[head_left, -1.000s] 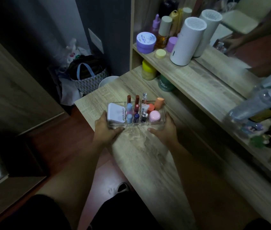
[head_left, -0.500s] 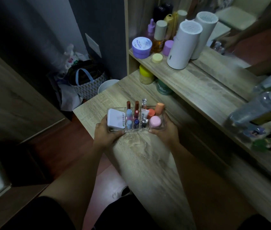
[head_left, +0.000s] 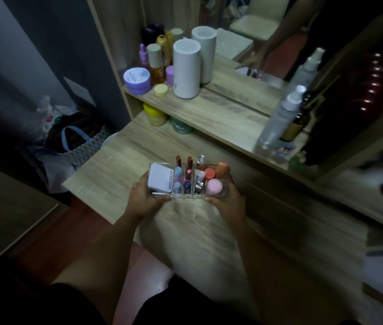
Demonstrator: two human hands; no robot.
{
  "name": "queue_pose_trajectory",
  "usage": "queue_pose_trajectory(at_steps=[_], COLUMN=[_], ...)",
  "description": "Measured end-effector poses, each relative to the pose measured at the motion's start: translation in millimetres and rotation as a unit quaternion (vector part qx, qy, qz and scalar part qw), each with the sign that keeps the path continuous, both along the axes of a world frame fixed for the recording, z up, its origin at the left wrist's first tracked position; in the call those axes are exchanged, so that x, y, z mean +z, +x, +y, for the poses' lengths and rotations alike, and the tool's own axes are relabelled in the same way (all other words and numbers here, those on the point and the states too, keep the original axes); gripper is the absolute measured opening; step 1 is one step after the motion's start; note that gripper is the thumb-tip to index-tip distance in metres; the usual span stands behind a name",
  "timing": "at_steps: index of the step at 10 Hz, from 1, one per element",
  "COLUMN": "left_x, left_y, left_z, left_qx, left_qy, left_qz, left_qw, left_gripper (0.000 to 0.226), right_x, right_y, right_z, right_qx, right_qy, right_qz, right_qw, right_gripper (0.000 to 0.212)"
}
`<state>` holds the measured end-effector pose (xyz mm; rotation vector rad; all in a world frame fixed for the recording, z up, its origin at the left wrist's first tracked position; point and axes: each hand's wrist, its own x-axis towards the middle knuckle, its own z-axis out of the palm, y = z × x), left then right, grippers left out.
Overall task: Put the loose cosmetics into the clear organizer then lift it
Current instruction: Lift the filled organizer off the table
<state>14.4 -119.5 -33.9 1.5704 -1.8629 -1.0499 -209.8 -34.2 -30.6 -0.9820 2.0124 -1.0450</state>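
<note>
My left hand (head_left: 144,200) gripped the left end of the clear organizer (head_left: 187,181); my right hand (head_left: 228,200) gripped its right end. The organizer sat over the wooden counter (head_left: 120,174); contact with the surface could not be determined. Inside stood a white compact (head_left: 160,179), lipsticks (head_left: 188,170) and a pink jar (head_left: 214,186).

I can't see the fingers of my left hand (head_left: 144,199) or right hand (head_left: 227,201); they wrap behind the clear organizer (head_left: 187,195). The lower parts of the lipsticks (head_left: 189,171) at its 12 o'clock side hide behind other tubes. The spray bottle (head_left: 279,118) at 2 o'clock is motion-blurred. Print on the purple jar (head_left: 137,80) is too small to read. The desk (head_left: 124,165) runs off the frame at 5 o'clock.
</note>
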Motion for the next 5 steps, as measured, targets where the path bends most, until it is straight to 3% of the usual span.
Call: queue_pose_trajectory(at_steps=[1, 2, 3, 4, 5], left_x=[0, -2, -2, 0, 1], left_y=[-18, -40, -58, -87, -100], left_z=[5, 13, 22, 34, 41], left_qx=[-0.039, -0.082, -0.107, -0.154, -0.168], left_qy=[-0.007, -0.004, 0.002, 0.019, 0.018], left_qz=[0.0, 0.006, 0.006, 0.002, 0.007], left_qw=[0.999, 0.997, 0.994, 0.988, 0.986], left_gripper=[0.091, 0.09, 0.09, 0.087, 0.088], right_x=[1, 0, 2, 1, 8], right_y=[-11, -22, -29, -43, -53], right_z=[23, 55, 74, 106, 117], right_qx=[-0.026, -0.08, -0.102, -0.157, -0.159], right_qy=[0.003, 0.002, 0.004, -0.006, 0.009], right_qz=[0.032, -0.02, -0.054, -0.032, -0.036], right_qw=[0.999, 0.997, 0.993, 0.987, 0.987], right_gripper=[0.09, 0.072, 0.075, 0.078, 0.071])
